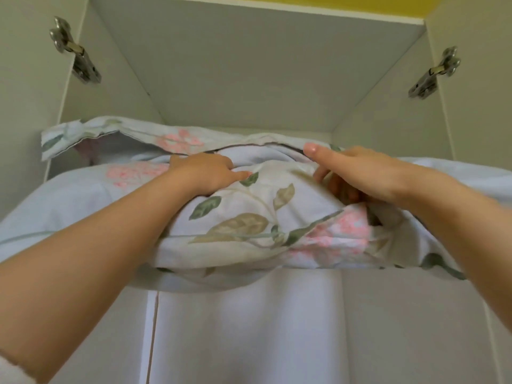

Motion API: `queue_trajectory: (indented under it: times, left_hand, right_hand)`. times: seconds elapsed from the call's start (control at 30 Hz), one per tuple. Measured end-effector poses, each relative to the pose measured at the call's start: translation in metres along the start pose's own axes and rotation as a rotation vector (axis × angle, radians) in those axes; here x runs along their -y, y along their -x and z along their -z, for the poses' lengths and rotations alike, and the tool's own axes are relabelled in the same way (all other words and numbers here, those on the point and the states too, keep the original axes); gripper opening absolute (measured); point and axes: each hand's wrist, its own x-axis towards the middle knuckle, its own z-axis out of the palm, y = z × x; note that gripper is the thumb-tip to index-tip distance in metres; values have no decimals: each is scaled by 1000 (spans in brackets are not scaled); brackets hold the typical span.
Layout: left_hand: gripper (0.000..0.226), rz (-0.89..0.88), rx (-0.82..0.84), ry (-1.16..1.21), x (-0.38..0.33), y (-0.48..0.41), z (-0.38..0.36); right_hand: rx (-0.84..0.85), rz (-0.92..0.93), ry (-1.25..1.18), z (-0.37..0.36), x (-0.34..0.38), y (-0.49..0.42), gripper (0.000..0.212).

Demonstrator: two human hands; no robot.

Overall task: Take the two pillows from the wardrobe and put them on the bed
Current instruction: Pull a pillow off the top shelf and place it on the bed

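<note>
Bare forearms reach up to the wardrobe's (pixel 249 79) top compartment. Left hand (pixel 205 173) grips the crest of the front pillow (pixel 243 217), its fingers curled over the far side and its thumb flat on the flowered cover. Right hand (pixel 352 176) clutches a fold of the same pillow, fingers dug into the cloth, thumb stretched along the top. This pillow bulges out over the shelf's front edge. Just behind it the back pillow (pixel 177 139) lies in the compartment, its cover gaping at the left. Metal hinges (pixel 74 51) sit on both open doors.
</note>
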Motion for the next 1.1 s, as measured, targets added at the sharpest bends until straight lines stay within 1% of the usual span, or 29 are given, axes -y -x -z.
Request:
queue_trajectory:
  times: [0.03,0.07,0.1,0.13,0.2,0.23,0.3,0.4,0.47,0.5,0.53,0.57,0.63,0.7,0.77,0.8,0.87,0.9,0.93,1.1]
  left_hand:
    - [61,0,-16,-35,-2,6,-2]
    - [56,7,-34,-69,-3,13,-5]
    - [54,11,-63,-95,-3,20,-8]
    - [53,11,-91,-95,-2,26,-12]
    - [53,-5,-153,-71,0,39,-20]
    - [54,-24,-183,-67,2,45,-24]
    - [53,-53,-210,-91,4,54,-30]
    - [49,-66,-253,-62,3,50,-27]
    - [48,-70,-348,-61,2,29,-17]
    - [49,-73,-374,-87,2,16,-12]
    - [48,-74,-362,-110,2,4,-9]
    - [48,-68,-317,-121,2,-6,-7]
    - [49,-39,-183,-91,3,-22,-10]
    - [51,-9,-74,-33,3,-28,-17]
    - [54,-4,-40,-33,0,-28,-22]
    - [55,-7,-37,-40,0,-26,-23]
    - [61,-15,-31,-42,1,-27,-21]
    - [65,-17,-24,-31,3,-29,-20]
    - [70,-18,-14,-10,5,-32,-19]
    - [98,-36,19,82,8,-56,-21]
  right_hand:
    - [-130,28,83,-2,0,-10,69]
    - [-217,41,259,-5,-3,-20,62]
    - [-241,47,429,-10,-5,-28,59]
    - [-197,35,529,-17,-8,-34,61]
    - [-66,-31,552,-33,-15,-42,67]
    - [-42,-50,550,-41,-20,-42,68]
    - [-89,-17,586,-55,-31,-40,69]
    - [-197,98,673,-69,-35,-37,64]
    - [-220,125,640,-70,-30,-45,60]
    - [-207,119,585,-69,-27,-49,59]
    - [-173,110,506,-68,-25,-52,58]
    - [-120,104,421,-66,-24,-54,60]
    - [-20,95,311,-64,-28,-54,69]
    - [7,66,397,-71,-34,-50,81]
    - [-62,68,537,-86,-36,-46,84]
    - [-119,104,562,-93,-35,-44,79]
    - [-227,215,508,-103,-33,-41,58]
    - [-260,274,465,-105,-33,-40,48]
    - [-276,322,429,-103,-32,-39,44]
    - [-312,433,407,-94,-32,-24,39]
